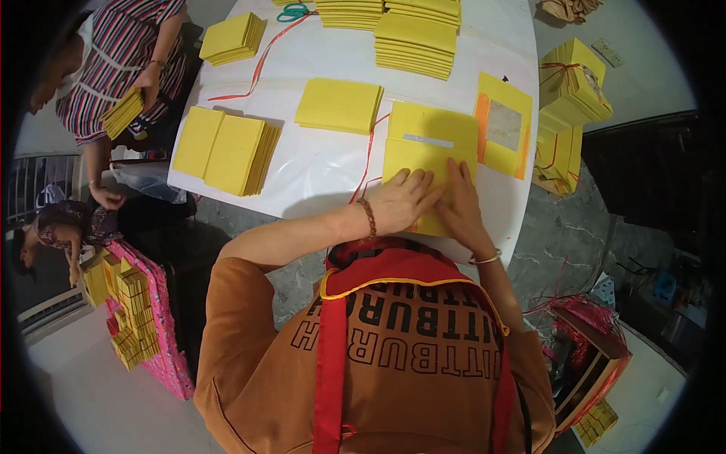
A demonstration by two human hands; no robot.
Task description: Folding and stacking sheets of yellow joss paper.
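Note:
On the white table's near edge, right in front of me, lies a yellow paper packet (431,156) with a silver strip (427,141) across its upper part. My left hand (408,200) rests on its lower left, fingers extended over the paper. My right hand (463,204) presses flat on its lower right, fingers stretched toward the far side. The hands nearly meet. Just right of the packet is a yellow sheet (484,155) with orange edges and a silver square (504,127). A red ribbon (370,155) runs along the packet's left side.
Stacks of yellow packets (339,104) (227,151) (414,45) stand on the white table (318,163). Green-handled scissors (293,12) lie at the far edge. Tied yellow bundles (575,83) sit at right. A person in stripes (125,60) holds yellow packets at left; another person (64,227) is behind.

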